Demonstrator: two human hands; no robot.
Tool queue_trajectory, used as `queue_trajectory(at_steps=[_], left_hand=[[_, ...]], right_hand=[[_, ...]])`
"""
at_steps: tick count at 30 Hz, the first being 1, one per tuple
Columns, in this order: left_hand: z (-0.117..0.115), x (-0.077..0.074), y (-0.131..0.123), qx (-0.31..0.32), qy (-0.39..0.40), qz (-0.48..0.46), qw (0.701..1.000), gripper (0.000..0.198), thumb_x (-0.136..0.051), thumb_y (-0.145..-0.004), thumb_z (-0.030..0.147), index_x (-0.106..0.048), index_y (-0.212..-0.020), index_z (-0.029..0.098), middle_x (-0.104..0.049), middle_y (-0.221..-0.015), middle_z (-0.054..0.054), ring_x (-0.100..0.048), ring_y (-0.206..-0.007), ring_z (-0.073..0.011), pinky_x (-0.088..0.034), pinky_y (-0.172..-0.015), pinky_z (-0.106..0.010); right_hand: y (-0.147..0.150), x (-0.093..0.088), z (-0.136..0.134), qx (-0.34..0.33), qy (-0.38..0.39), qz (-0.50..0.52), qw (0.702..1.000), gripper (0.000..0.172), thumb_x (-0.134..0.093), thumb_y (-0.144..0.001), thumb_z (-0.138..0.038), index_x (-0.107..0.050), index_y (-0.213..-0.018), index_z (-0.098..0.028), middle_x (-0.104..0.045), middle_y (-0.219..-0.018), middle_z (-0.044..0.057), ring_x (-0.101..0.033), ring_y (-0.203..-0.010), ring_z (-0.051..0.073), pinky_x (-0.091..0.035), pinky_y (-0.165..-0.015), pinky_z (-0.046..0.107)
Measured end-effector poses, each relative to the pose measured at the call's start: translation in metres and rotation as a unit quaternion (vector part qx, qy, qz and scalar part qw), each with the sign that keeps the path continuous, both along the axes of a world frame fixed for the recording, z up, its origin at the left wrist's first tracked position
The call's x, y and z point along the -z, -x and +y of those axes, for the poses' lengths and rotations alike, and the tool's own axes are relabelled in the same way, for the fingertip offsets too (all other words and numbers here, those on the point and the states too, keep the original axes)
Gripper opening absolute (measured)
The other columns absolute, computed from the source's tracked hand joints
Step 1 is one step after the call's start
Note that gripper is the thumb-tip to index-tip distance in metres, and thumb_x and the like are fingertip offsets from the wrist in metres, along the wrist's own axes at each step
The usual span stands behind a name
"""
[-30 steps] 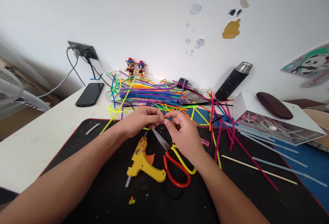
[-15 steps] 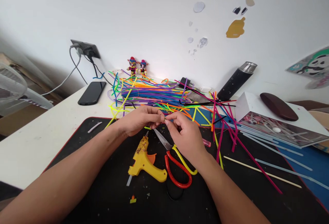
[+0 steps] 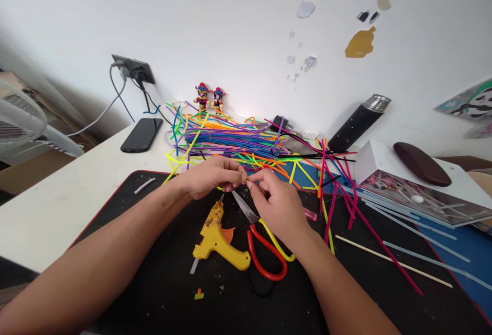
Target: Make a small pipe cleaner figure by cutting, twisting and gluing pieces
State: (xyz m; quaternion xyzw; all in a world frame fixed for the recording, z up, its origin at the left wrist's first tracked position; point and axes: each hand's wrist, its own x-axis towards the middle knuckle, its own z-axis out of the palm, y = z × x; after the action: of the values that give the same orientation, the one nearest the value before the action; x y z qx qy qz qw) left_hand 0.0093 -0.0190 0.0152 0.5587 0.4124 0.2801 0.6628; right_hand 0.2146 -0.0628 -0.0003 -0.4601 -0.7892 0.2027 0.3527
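My left hand [image 3: 213,177] and my right hand [image 3: 274,199] meet over the black mat, fingertips nearly touching. Both are closed in a pinch on something tiny between them, too small to make out. Just below my left hand lies a yellow hot glue gun [image 3: 215,242], its nozzle pointing away from me. Scissors [image 3: 269,253] with one red and one yellow handle rest beside it, partly under my right hand. A small yellow-green and orange piece [image 3: 199,294] is on the mat near the front.
Colourful pipe cleaners [image 3: 234,137] are heaped behind my hands. Two small figures [image 3: 209,98] stand at the wall. A phone [image 3: 141,135] lies left. To the right are a leaning black flask [image 3: 357,124], a white box [image 3: 407,183], glue sticks and a wooden stick [image 3: 394,260].
The view has shifted slightly, so the background sits a little further right. Both hands keep their pinch in nearly the same place.
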Motion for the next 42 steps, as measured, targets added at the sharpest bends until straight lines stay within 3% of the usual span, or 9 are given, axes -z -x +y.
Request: queue_trajectory(at_steps=[14, 29, 42], left_hand=[[-0.0011, -0.0091, 0.0019, 0.021, 0.003, 0.022, 1.0, 0.014, -0.078, -0.066, 0.027, -0.075, -0.07, 0.014, -0.059, -0.058, 0.002, -0.044, -0.054, -0.0095, -0.034, -0.051, -0.023], [0.0014, -0.0067, 0.0055, 0.035, 0.001, 0.021, 0.999, 0.014, -0.08, -0.066, 0.026, -0.077, -0.072, 0.013, -0.061, -0.061, 0.0, -0.047, -0.056, -0.0093, -0.037, -0.052, -0.021], [0.0031, -0.0075, 0.0094, 0.028, 0.021, -0.006, 0.999, 0.035, -0.094, -0.068, 0.043, -0.08, -0.077, 0.013, -0.069, -0.067, -0.003, -0.054, -0.058, -0.0102, -0.041, -0.054, -0.021]], right_hand=[[-0.0005, -0.0044, -0.002, -0.01, 0.015, -0.041, 0.999, 0.012, -0.053, -0.101, -0.027, -0.064, -0.097, -0.022, -0.055, -0.06, -0.005, -0.045, -0.05, 0.015, -0.029, -0.057, 0.028], [-0.0008, -0.0048, -0.0022, -0.016, 0.005, -0.047, 0.999, 0.011, -0.054, -0.1, -0.028, -0.06, -0.092, -0.023, -0.048, -0.056, -0.007, -0.04, -0.047, 0.013, -0.027, -0.055, 0.028], [0.0001, -0.0038, -0.0029, 0.013, -0.018, -0.029, 0.999, 0.011, -0.056, -0.1, -0.029, -0.063, -0.094, -0.023, -0.053, -0.058, -0.007, -0.047, -0.048, 0.013, -0.03, -0.054, 0.026]])
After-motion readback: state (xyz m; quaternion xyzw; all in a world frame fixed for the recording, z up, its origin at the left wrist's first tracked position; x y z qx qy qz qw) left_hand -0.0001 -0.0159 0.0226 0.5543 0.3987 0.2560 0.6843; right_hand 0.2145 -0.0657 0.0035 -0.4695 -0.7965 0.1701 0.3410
